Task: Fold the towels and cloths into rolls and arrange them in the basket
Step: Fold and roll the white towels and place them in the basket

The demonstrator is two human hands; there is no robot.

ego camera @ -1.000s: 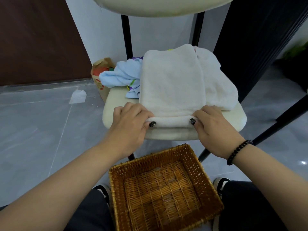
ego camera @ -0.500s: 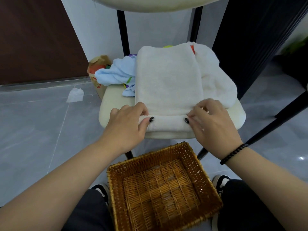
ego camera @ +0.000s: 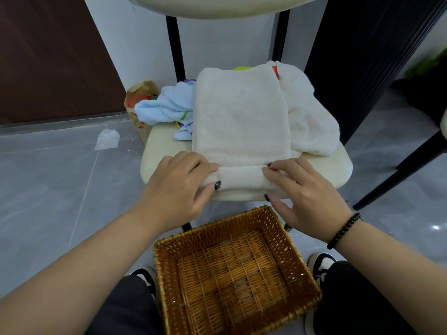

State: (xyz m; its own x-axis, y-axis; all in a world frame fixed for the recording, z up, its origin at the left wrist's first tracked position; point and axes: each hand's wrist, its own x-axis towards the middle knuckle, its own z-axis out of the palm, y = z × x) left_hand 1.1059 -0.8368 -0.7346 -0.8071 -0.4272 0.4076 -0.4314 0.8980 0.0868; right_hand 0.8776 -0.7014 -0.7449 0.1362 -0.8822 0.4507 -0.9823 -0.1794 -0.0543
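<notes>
— Where's the towel?
— The white towel (ego camera: pixel 238 122) lies flat on the chair seat (ego camera: pixel 159 146), its near edge turned into a short roll.
— And the hands?
— The left hand (ego camera: pixel 177 187) and right hand (ego camera: pixel 303 192) each grip an end of that roll.
— The basket?
— The basket (ego camera: pixel 285 226) sits empty below, seemingly on the lap.

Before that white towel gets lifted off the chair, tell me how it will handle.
The white towel is probably floppy: it drapes flat over the chair. The started roll at its near edge, held by the left hand and right hand, will likely unroll if released. The plush pile suggests it won't slip.
</notes>
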